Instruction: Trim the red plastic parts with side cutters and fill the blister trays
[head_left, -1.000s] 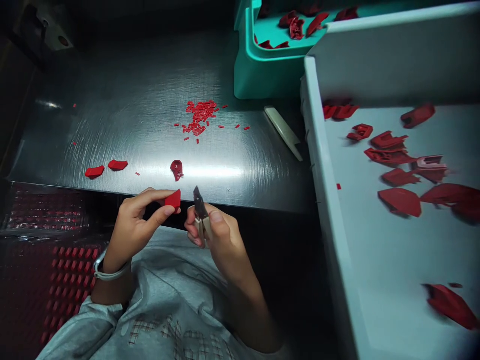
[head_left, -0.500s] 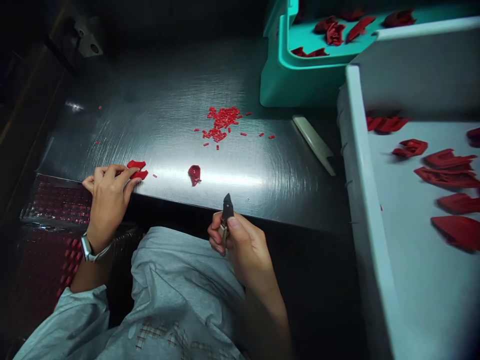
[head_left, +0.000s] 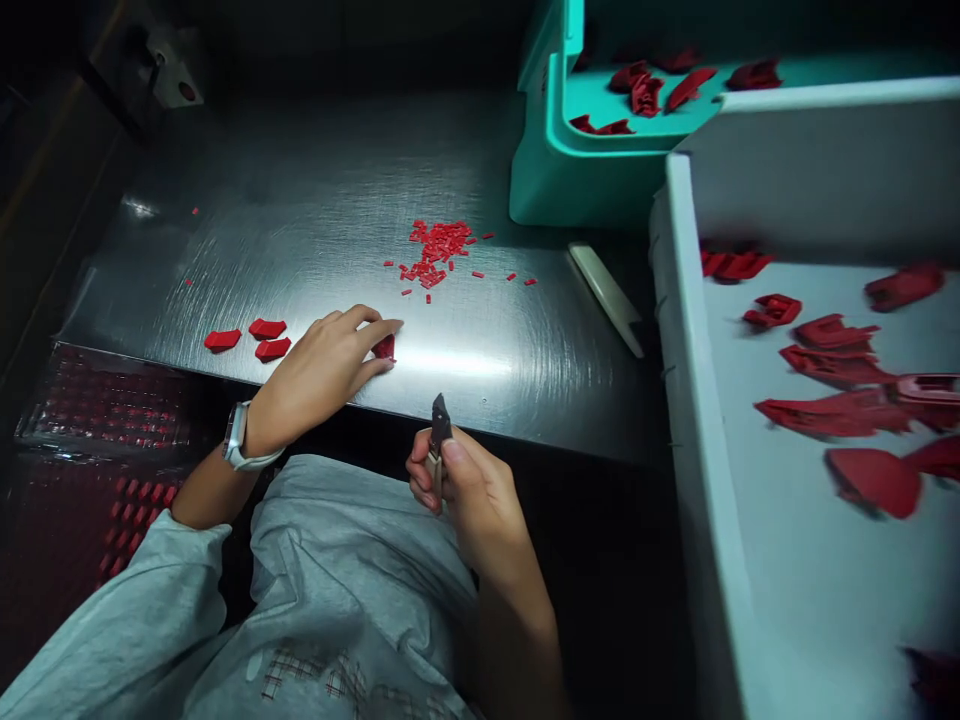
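Note:
My left hand [head_left: 319, 372] lies at the near edge of the brushed steel table [head_left: 300, 170], with thumb and fingertips around a dark red plastic piece [head_left: 385, 347]. Further left lie several flat red plastic pieces [head_left: 268, 328], apart from that hand. My right hand [head_left: 465, 475] is off the table, shut on small side cutters [head_left: 439, 430] with dark jaws pointing up and pale handles mostly hidden in my palm. A heap of tiny red plastic offcuts [head_left: 437, 248] sits on the steel beyond both hands.
A white-walled tray [head_left: 697, 400] at the right holds many red plastic parts. Behind it stands a teal bin [head_left: 585, 170] with more red parts. A pale flat blade-shaped tool [head_left: 606, 300] lies near the tray wall. A red-studded mat [head_left: 112, 410] lies left, below the table edge.
My left hand has moved right, from the flat red pieces to the single dark red piece. Those flat pieces now lie apart on the steel. My right hand stays nearly still with the cutters.

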